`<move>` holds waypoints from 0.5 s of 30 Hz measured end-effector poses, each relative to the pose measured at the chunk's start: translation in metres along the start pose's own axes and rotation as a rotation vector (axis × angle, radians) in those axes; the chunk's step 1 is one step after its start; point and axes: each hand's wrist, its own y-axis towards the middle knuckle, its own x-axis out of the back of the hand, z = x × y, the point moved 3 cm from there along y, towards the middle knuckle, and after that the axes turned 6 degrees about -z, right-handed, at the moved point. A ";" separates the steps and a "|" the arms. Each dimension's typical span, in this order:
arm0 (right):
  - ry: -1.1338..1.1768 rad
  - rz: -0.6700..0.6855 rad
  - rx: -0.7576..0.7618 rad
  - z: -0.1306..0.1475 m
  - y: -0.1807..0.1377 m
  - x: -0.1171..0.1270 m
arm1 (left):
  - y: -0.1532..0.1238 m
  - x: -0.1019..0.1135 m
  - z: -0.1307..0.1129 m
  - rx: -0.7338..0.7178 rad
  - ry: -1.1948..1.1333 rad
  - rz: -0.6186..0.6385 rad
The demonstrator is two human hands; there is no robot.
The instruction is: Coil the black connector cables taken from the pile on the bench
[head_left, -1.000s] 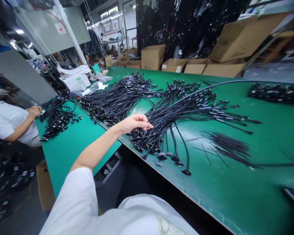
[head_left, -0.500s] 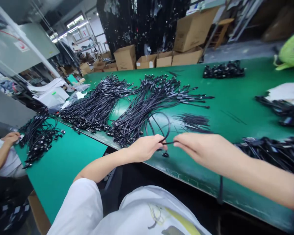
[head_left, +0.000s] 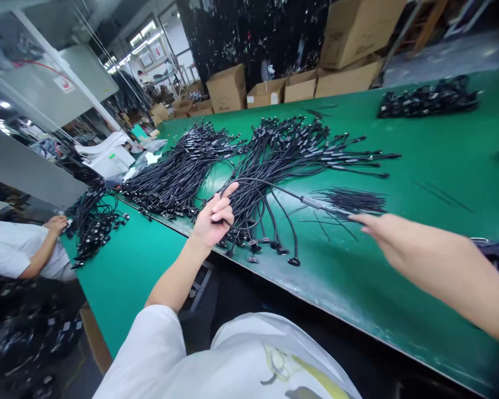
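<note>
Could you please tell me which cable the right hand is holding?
The single cable with a grey sleeve, stretching from near the left hand to the right hand; the other cables lie in piles.

A workshop or small factory floor, by the look of it: heaps of like black cables (head_left: pixel 270 166) lie along a long green bench (head_left: pixel 341 271). Brown cartons (head_left: pixel 227 91) stand behind the bench (some with their tops open). To the bench's left, a co-worker (head_left: pixel 12 249) handles more cables at another green table (head_left: pixel 125 282), and strip lights (head_left: pixel 145 44) shine far beyond the bench.
</note>
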 end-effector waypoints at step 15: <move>0.716 -0.131 -0.531 0.050 0.042 -0.005 | -0.020 -0.062 0.077 -0.162 0.526 0.496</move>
